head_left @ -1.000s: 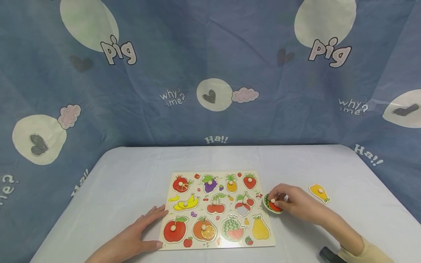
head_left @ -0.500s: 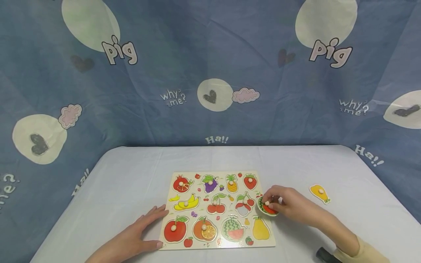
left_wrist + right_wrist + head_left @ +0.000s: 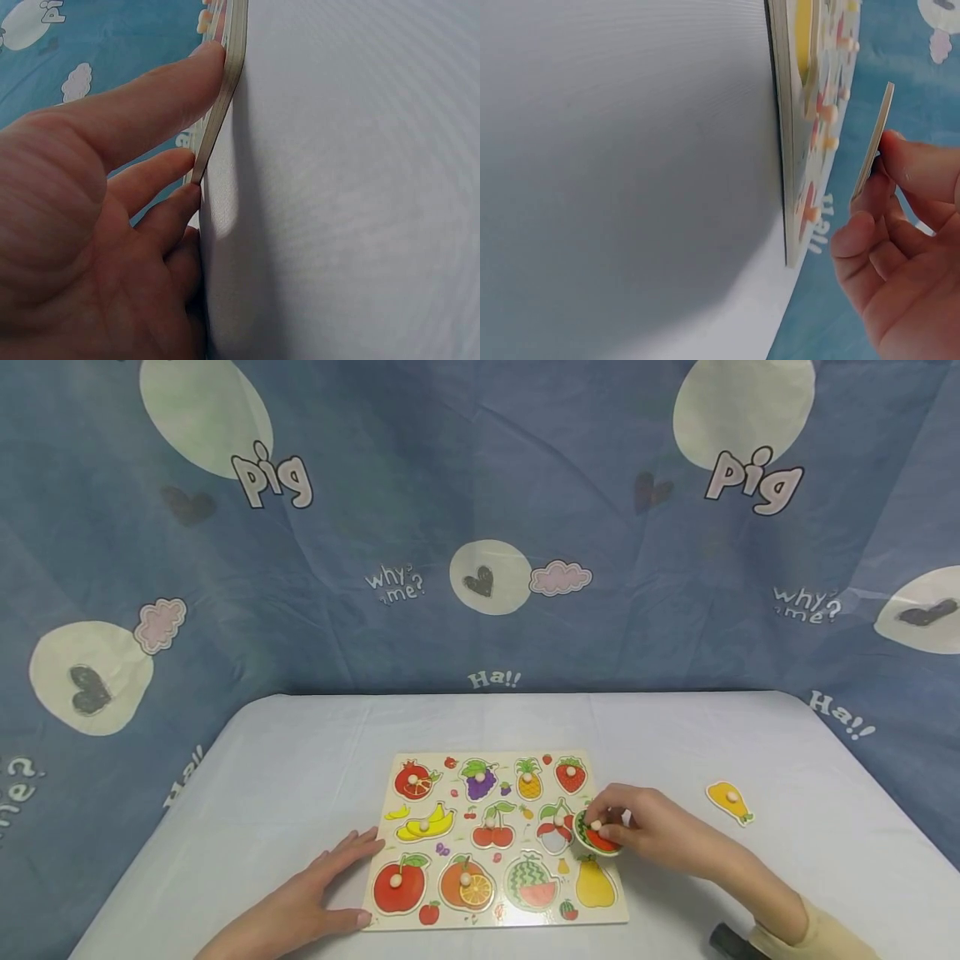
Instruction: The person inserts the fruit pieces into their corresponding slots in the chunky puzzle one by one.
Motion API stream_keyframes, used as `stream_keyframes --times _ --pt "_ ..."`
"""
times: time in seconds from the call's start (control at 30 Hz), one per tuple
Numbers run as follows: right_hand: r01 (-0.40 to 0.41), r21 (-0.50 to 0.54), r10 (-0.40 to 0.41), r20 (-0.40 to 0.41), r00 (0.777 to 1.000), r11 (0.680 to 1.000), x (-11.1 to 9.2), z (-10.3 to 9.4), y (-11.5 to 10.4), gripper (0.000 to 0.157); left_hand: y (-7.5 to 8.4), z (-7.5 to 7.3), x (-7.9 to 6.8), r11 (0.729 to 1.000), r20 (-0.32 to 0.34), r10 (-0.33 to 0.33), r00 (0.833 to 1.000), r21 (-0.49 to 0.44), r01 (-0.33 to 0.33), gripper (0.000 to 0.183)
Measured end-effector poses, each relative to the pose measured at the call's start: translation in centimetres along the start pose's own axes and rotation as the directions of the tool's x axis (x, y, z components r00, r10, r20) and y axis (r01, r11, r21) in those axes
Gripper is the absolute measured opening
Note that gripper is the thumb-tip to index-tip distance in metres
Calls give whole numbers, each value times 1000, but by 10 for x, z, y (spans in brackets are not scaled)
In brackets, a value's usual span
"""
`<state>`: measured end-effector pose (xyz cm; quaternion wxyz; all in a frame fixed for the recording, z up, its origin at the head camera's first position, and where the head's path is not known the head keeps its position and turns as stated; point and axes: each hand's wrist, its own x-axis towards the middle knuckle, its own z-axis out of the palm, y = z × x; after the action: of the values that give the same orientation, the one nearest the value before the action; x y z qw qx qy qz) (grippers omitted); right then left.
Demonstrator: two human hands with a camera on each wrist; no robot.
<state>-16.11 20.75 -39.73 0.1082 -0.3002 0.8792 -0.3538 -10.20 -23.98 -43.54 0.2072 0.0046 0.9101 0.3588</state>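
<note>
A wooden fruit knob puzzle board (image 3: 450, 922) lies on the white table. My right hand (image 3: 660, 827) pinches a watermelon puzzle piece (image 3: 600, 840) by its small knob. That piece is held above the board's right edge, and the right wrist view shows the thin piece (image 3: 875, 139) tilted and apart from the board (image 3: 780, 112). The watermelon recess (image 3: 531, 883) and pear recess (image 3: 595, 885) have no knobs in them. Along the board's left edge, my left hand (image 3: 300, 902) rests with thumb and fingers extended, touching its side (image 3: 225, 94).
A yellow pear puzzle piece (image 3: 729, 802) with a knob lies on the table (image 3: 675, 739), right of the board. Near the right sleeve (image 3: 813, 935) is a dark cylindrical object (image 3: 735, 941). Behind the table hangs a blue printed cloth (image 3: 420, 647).
My right hand has moved left with the watermelon piece, from beside the board to over its right edge. The left hand and the board stay in place.
</note>
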Motion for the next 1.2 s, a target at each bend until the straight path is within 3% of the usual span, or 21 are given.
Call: stream_keyframes --times 1.2 --pt "30 1 -30 153 988 1000 25 12 -29 22 -1 1 -1 1000 -9 15 1000 10 -15 94"
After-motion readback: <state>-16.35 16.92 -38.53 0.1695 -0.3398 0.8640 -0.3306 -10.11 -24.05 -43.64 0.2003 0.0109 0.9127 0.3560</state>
